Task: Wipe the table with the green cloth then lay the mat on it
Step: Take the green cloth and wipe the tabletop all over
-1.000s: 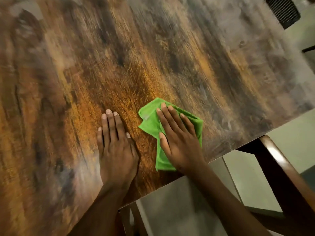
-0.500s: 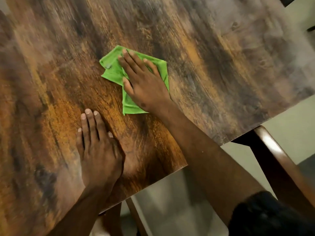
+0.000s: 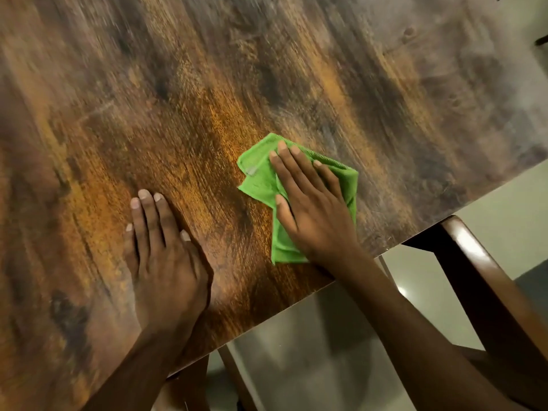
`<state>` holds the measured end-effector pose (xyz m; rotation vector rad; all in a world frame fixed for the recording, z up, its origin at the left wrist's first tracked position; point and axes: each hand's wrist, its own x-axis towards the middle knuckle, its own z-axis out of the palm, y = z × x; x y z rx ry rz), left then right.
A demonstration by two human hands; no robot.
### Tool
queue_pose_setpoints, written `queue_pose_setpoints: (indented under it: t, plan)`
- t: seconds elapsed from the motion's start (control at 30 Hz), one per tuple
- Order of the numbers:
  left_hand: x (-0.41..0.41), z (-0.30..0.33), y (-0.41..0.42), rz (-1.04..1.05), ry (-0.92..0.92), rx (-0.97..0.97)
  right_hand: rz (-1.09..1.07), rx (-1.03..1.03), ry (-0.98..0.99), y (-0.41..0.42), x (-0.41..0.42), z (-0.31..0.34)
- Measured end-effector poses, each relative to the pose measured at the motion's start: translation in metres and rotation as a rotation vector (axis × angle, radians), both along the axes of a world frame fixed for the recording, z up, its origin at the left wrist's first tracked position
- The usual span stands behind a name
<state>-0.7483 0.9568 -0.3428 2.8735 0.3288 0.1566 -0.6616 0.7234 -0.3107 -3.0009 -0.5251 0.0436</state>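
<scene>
Two hands lie flat on the table: my right hand [image 3: 311,209] presses the green cloth [image 3: 261,179] with straight, spread fingers, and my left hand [image 3: 163,253] rests bare on the wood beside it, fingers extended and holding nothing. Half a second ago the cloth was pushed out toward the middle of the surface; now I have drawn it back close to the near edge, much where it sat a second ago. I judge that as one full stroke out and back, so the wiping is under way but far from done, since most of the surface toward the far edge looks unvisited. The mat is not in view, so laying it is yet to come. The cloth is soft, bunched and folded unevenly, with a ribbed hem and a small pale tag near its left corner. The table [image 3: 415,114] is smooth, with rustic brown and orange wood grain and a straight thin edge. A dark glossy chair frame [image 3: 486,277] stands beyond the near edge.
</scene>
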Motion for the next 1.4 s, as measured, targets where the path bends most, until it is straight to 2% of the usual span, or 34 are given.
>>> queue_pose_setpoints:
  t: [0.17, 0.27, 0.5, 0.63, 0.73, 0.83, 1.0, 1.1, 1.2, 1.4]
  plan:
    - [0.0, 0.003, 0.0, -0.003, 0.012, 0.004, 0.047, 0.034, 0.002, 0.045, 0.076, 0.003]
    - [-0.001, 0.006, 0.001, -0.012, 0.025, -0.018, 0.056, 0.038, 0.008, 0.051, 0.091, 0.004]
    - [0.0, 0.009, -0.002, -0.003, 0.05, -0.038, 0.057, 0.063, -0.023, -0.014, 0.018, 0.003]
    - [-0.002, 0.007, -0.001, -0.011, 0.042, -0.028, 0.023, 0.059, 0.019, -0.055, -0.03, 0.001]
    - [-0.002, 0.004, -0.002, -0.003, 0.007, -0.023, 0.01, 0.067, 0.047, -0.06, -0.037, 0.0]
    - [0.0, -0.001, -0.002, -0.008, -0.022, -0.011, 0.034, 0.07, 0.031, -0.047, -0.005, -0.002]
    - [0.0, -0.011, -0.001, 0.01, -0.071, 0.035, 0.047, 0.066, -0.002, -0.015, 0.104, 0.004]
    - [0.002, -0.015, -0.002, 0.029, -0.086, 0.029, 0.042, 0.081, 0.043, -0.002, 0.142, 0.005]
    - [0.003, -0.015, -0.006, 0.043, -0.081, 0.018, 0.055, 0.1, 0.041, -0.013, 0.124, 0.005]
    - [0.009, -0.013, -0.006, 0.054, 0.002, -0.028, 0.009, 0.151, 0.047, -0.063, 0.032, -0.01]
